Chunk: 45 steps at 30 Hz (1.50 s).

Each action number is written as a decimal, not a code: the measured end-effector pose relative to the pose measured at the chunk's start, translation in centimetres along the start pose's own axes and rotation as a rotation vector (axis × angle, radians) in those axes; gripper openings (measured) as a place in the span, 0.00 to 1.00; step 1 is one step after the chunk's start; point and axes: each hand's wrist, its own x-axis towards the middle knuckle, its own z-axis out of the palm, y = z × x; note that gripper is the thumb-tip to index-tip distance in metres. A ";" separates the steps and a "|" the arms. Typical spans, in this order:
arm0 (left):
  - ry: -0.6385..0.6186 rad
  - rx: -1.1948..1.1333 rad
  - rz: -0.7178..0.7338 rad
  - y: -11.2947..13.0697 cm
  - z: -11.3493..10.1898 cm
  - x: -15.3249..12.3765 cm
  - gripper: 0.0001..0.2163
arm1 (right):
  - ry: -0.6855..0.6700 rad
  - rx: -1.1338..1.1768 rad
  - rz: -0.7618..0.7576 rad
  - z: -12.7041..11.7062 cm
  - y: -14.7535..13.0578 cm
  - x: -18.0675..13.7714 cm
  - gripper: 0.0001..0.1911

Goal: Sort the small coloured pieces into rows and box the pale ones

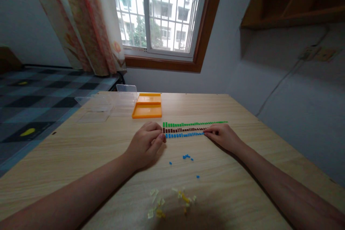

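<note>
Blue row point(187, 135): lies on the surface point(242, 194) between my left grip point(147, 142) and my right grip point(222, 137); long axis runs left to right, from one to the other.
Left grip state: fingers curled, thumb drawn in at the row's left end; I cannot tell whether it holds a block.
Right grip state: thumb and fingertips brought together at the row's right end; I cannot tell whether a block sits between them.
Nearer grip: right for the row's right end, left for its left end.
Brown row point(185, 130): just beyond the blue row, nearly parallel; I judge that it limits finger room on the far side.
Green row point(195, 124): beyond the brown row, reaching past my right fingertips.
Loose blue blocks point(185, 157): toward me from both grips, sideways between them; a cluster plus single blocks.
Yellow and pale pieces point(185, 197): scattered closer to me than those blocks.
Orange tray point(147, 110): beyond the left grip.
See-through boxes point(126, 88): left of the tray, beyond and leftward of the left grip.
</note>
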 end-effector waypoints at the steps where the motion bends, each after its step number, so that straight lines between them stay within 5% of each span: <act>1: -0.003 0.001 -0.003 0.0 0.0 0.0 0.17 | 0.001 0.002 -0.001 0.0 0.0 0.0 0.08; 13: -0.005 -0.002 -0.002 0.1 0.0 0.1 0.18 | 0.086 0.059 -0.095 -0.5 -2.1 -0.7 0.12; 20: -0.017 -0.008 0.002 0.2 -0.2 0.1 0.17 | -0.123 0.136 -0.361 0.1 -7.6 -2.6 0.11; 27: -0.026 -0.002 -0.009 0.6 -0.3 0.3 0.17 | -0.297 0.111 -0.433 0.1 -7.5 -3.0 0.12; 36: -0.010 0.006 -0.007 0.3 -0.2 0.0 0.18 | -0.280 -0.018 -0.281 -2.1 -4.8 -2.9 0.11; 45: -0.007 0.004 -0.003 0.5 -0.2 0.1 0.18 | 0.020 -0.035 0.002 -0.8 -0.3 -0.6 0.08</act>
